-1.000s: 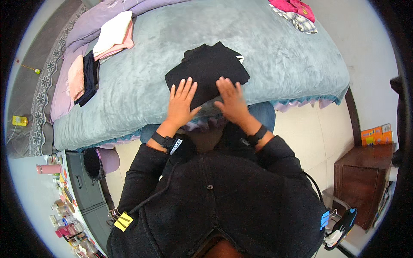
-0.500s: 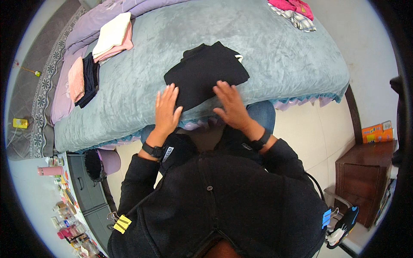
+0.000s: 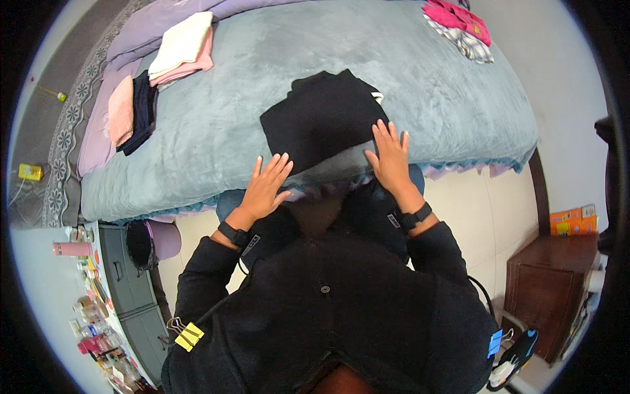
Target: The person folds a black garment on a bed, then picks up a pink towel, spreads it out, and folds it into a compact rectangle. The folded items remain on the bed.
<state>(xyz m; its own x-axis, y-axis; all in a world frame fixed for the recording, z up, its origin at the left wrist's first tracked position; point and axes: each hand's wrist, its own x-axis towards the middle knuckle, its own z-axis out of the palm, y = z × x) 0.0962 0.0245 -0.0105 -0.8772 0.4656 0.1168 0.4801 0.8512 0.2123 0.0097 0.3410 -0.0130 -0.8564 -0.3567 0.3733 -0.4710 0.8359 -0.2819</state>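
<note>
A folded black garment [image 3: 325,118] lies on the grey-blue bedspread [image 3: 269,49] in front of me, with a small white piece showing at its upper right edge. My left hand [image 3: 266,186] rests at the garment's lower left corner, fingers stretched out and holding nothing. At its lower right corner is my right hand [image 3: 392,157], its fingers spread and also gripping nothing. Both wrists wear dark bands.
Folded white and pink clothes [image 3: 184,49] lie at the bed's far left, near a peach cloth [image 3: 122,111] and dark trousers [image 3: 142,111]. A pink garment [image 3: 459,21] is at the far right. A brown cabinet [image 3: 548,282] and grey drawers [image 3: 125,269] flank me.
My right hand has moved right, to the garment's right corner. My left hand has shifted slightly right and down. The whole view has shifted a little.
</note>
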